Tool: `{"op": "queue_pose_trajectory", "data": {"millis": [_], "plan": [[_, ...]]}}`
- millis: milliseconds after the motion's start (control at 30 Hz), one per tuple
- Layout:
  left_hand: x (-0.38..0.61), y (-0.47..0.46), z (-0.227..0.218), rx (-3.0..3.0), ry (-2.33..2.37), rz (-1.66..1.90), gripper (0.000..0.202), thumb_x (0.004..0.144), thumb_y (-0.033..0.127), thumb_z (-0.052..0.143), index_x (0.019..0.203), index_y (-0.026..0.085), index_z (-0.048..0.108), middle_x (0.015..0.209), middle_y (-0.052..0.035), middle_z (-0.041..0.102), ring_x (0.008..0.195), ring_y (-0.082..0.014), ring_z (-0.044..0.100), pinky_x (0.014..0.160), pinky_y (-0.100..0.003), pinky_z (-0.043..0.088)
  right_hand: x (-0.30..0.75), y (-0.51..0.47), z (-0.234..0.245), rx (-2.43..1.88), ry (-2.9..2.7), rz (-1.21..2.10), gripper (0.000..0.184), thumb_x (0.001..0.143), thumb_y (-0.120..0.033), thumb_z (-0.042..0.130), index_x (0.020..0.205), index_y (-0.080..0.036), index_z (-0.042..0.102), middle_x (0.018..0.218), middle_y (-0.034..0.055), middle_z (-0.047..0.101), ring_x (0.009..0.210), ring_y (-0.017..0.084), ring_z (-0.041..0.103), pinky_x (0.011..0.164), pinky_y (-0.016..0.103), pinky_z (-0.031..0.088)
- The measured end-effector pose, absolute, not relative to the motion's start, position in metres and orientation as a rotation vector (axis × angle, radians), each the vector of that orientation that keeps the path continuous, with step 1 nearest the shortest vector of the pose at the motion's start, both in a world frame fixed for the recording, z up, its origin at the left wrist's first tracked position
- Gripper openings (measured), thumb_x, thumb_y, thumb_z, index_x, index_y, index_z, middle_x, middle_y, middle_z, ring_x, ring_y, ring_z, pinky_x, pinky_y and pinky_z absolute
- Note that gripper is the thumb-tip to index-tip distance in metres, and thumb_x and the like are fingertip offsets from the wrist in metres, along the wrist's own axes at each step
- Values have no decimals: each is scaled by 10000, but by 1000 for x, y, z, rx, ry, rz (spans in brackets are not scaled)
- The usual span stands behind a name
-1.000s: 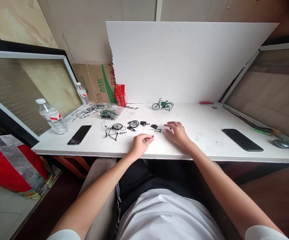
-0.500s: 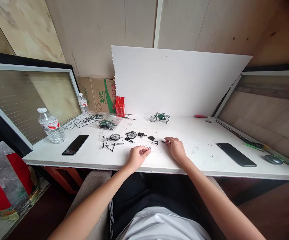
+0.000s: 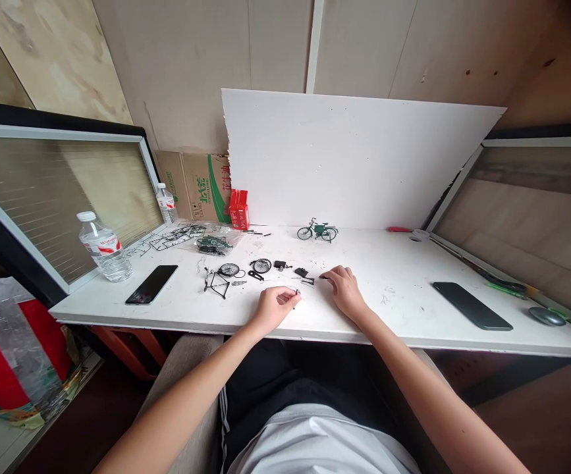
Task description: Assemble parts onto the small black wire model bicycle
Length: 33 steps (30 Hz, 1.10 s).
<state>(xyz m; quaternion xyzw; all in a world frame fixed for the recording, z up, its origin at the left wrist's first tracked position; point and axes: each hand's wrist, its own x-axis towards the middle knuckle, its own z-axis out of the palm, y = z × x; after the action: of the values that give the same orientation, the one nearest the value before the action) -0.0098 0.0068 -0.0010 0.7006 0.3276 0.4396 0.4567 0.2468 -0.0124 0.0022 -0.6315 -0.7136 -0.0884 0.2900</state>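
My left hand (image 3: 276, 306) is closed in a pinch just above the table, with a tiny part at its fingertips too small to name. To its right, my right hand (image 3: 347, 291) rests on the table, its fingertips closed on a small dark piece (image 3: 323, 277). Between and beyond the hands lie black model-bicycle parts: a frame (image 3: 217, 284), a spoked wheel (image 3: 261, 265), another wheel (image 3: 228, 269), a black block-like part (image 3: 280, 264) and a flat dark part (image 3: 301, 271). An assembled green model bicycle (image 3: 317, 230) stands upright farther back.
A phone (image 3: 151, 284) and a water bottle (image 3: 103, 247) are at the left. Behind them lie a plastic bag of parts (image 3: 215, 243), black sprues (image 3: 179, 237) and a red box (image 3: 239, 209). At the right are a dark phone (image 3: 471, 305) and a mouse (image 3: 546, 316).
The camera view has shifted slightly. My hands stay in nearly the same places, each still pinching its small piece; the other parts lie as before.
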Motion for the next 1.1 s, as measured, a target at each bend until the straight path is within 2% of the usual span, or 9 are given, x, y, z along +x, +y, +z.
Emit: {"op": "queue_pose_trajectory", "data": {"millis": [167, 233, 333, 400, 600, 700, 800, 900, 1100], "plan": [[-10, 10, -1, 1730, 802, 1091, 225, 865, 367, 787, 915, 148, 799, 913, -114, 804, 840, -214, 742, 806, -326, 594, 235, -15, 16, -1402, -1827, -128, 298, 1055, -232, 418, 1083, -232, 715, 1074, 144, 656, 1050, 311, 586, 924, 463, 509], [-11, 13, -1, 1738, 805, 1094, 222, 864, 348, 787, 953, 146, 800, 944, -117, 804, 848, -213, 738, 811, -329, 592, 227, -17, 23, -1330, -1768, -24, 237, 1073, -337, 467, 1050, -237, 680, 1062, 126, 666, 990, 285, 614, 871, 433, 520], [-13, 21, 3, 1752, 824, 1086, 225, 859, 326, 790, 988, 142, 799, 964, -118, 803, 848, -205, 734, 816, -327, 590, 214, -20, 30, -1295, -1598, 208, 267, 1048, -489, 563, 1044, -236, 649, 1011, 91, 692, 864, 240, 634, 747, 376, 520], [-15, 28, 7, 1745, 836, 1080, 215, 851, 317, 798, 971, 139, 796, 969, -119, 802, 830, -194, 730, 804, -318, 589, 208, -19, 32, -1261, -1501, 322, 311, 1013, -539, 619, 1017, -230, 655, 980, 83, 706, 849, 230, 646, 742, 363, 525], [-24, 43, 11, 1608, 798, 1074, 331, 824, 406, 837, 976, 120, 770, 959, -132, 788, 643, -158, 702, 594, -273, 569, 208, -8, 23, -1189, -1407, 562, 426, 903, -600, 743, 1102, -224, 755, 1150, 131, 769, 1001, 291, 709, 876, 426, 569], [-25, 44, 6, 1559, 802, 1041, 369, 818, 434, 844, 965, 107, 754, 961, -137, 783, 589, -154, 707, 578, -273, 568, 208, -8, 17, -1223, -1453, 610, 445, 890, -635, 731, 1035, -218, 788, 1044, 125, 791, 933, 298, 718, 854, 439, 573], [-24, 46, 1, 1539, 799, 1020, 386, 809, 446, 855, 959, 107, 749, 941, -134, 779, 605, -173, 730, 576, -268, 565, 203, -12, 13, -1247, -1541, 646, 426, 944, -628, 663, 966, -217, 775, 862, 92, 765, 806, 264, 690, 778, 405, 559], [-23, 47, -3, 1531, 787, 1024, 380, 802, 434, 864, 959, 108, 748, 952, -134, 779, 627, -180, 741, 606, -276, 581, 199, -15, 12, -1230, -1579, 713, 404, 975, -604, 627, 986, -221, 755, 747, 60, 721, 698, 234, 651, 713, 382, 545], [-23, 50, -6, 1520, 769, 1005, 394, 785, 427, 883, 965, 104, 750, 925, -133, 783, 660, -187, 750, 651, -288, 597, 198, -13, 10, -1216, -1542, 740, 407, 976, -564, 636, 1122, -207, 765, 815, 84, 766, 703, 237, 669, 692, 389, 547]]}}
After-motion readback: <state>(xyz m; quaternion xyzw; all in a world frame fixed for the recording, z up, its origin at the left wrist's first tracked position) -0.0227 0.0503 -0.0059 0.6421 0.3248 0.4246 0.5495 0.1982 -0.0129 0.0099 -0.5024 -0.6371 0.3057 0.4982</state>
